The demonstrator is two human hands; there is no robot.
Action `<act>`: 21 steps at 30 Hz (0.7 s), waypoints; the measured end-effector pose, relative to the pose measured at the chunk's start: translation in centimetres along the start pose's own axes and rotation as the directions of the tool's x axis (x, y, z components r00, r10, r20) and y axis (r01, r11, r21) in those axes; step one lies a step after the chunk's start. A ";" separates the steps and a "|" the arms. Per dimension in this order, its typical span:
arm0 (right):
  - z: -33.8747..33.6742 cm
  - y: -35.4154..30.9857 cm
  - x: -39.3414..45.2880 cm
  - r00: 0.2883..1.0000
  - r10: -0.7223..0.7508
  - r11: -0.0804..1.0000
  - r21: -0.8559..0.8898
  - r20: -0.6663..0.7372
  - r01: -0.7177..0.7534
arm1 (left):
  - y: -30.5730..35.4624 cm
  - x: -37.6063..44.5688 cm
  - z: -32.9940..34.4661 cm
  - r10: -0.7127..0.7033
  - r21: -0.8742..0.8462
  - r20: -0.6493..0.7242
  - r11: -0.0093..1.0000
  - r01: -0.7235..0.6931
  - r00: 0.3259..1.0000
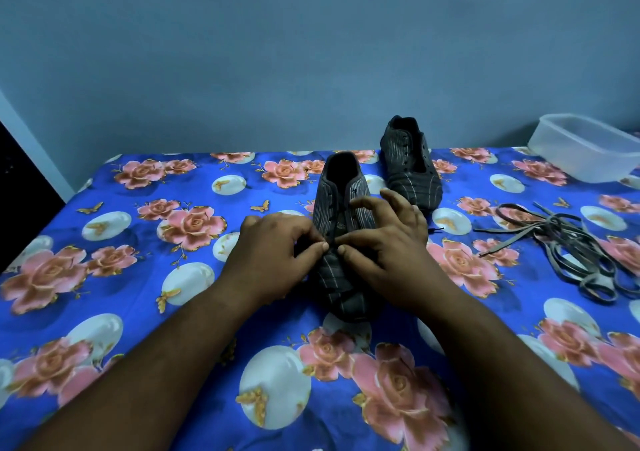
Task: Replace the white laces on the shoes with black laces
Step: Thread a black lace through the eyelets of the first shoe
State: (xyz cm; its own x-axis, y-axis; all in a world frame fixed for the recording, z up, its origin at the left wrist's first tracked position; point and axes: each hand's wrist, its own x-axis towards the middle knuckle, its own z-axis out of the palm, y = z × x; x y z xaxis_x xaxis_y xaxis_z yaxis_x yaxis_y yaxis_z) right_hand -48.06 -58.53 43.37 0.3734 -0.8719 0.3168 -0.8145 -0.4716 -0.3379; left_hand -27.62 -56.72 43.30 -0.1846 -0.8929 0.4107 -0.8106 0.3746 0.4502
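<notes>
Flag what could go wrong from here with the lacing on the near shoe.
1. Both hands, left hand and right hand, pinch at the same spot on the near shoe; the fingers hide the eyelets, so a skipped or crossed hole could go unnoticed.
2. The black lace is dark against dark fabric in dim light, so it is easy to misthread.
3. The removed laces lie in a loose tangle near the right forearm and could snag or get dragged.

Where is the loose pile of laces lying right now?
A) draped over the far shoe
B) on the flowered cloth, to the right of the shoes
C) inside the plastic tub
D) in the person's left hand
B: the loose pile of laces lies on the flowered cloth, right of both shoes and outside the plastic tub.
</notes>
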 end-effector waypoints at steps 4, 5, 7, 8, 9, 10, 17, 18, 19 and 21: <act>0.2 0.0 0.2 0.999 0.008 1.000 0.001 0.045 -0.008 | -0.4 -0.1 0.7 -0.210 -0.353 0.109 0.906 0.235 0.972; 0.2 0.1 0.2 0.999 0.008 1.000 0.008 0.050 -0.009 | -0.5 -0.1 0.8 -0.224 -0.377 0.125 0.890 0.255 0.966; 0.3 0.2 0.2 0.998 0.009 1.000 0.029 0.062 -0.010 | -0.5 -0.1 0.8 -0.227 -0.427 0.152 0.863 0.271 0.962; 0.3 0.2 0.2 0.997 0.009 0.999 0.042 0.071 -0.012 | -0.6 0.0 0.8 -0.212 -0.429 0.157 0.865 0.260 0.965; 0.3 0.2 0.2 0.997 0.011 0.998 0.059 0.079 -0.015 | -0.6 0.1 0.6 -0.184 -0.404 0.148 0.886 0.230 0.972; 0.2 0.3 0.3 0.996 0.014 0.997 0.079 0.086 -0.021 | -0.8 0.2 0.4 -0.144 -0.347 0.130 0.920 0.181 0.981; 0.3 0.0 0.4 0.996 0.080 0.968 0.233 0.044 -0.088 | -1.4 0.3 0.3 0.062 -0.145 0.045 0.988 -0.055 0.997; 0.3 -0.1 0.4 0.995 0.096 0.961 0.259 0.034 -0.101 | -1.5 0.3 0.6 0.075 -0.161 0.027 0.985 -0.070 0.997; 0.3 -0.2 0.4 0.993 0.109 0.954 0.279 0.032 -0.114 | -1.6 0.3 0.7 0.084 -0.181 0.012 0.980 -0.081 0.996; 0.4 -0.3 0.4 0.990 0.132 0.940 0.311 0.039 -0.137 | -1.9 0.5 0.9 0.102 -0.223 -0.005 0.970 -0.101 0.995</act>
State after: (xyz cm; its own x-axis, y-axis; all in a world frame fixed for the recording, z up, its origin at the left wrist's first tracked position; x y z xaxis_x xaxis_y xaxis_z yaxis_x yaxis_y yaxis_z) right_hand -47.45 -58.77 43.27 0.2795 -0.9309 0.2350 -0.6792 -0.3647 -0.6370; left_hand -26.65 -58.06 41.95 -0.2637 -0.8487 0.4585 -0.6432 0.5089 0.5722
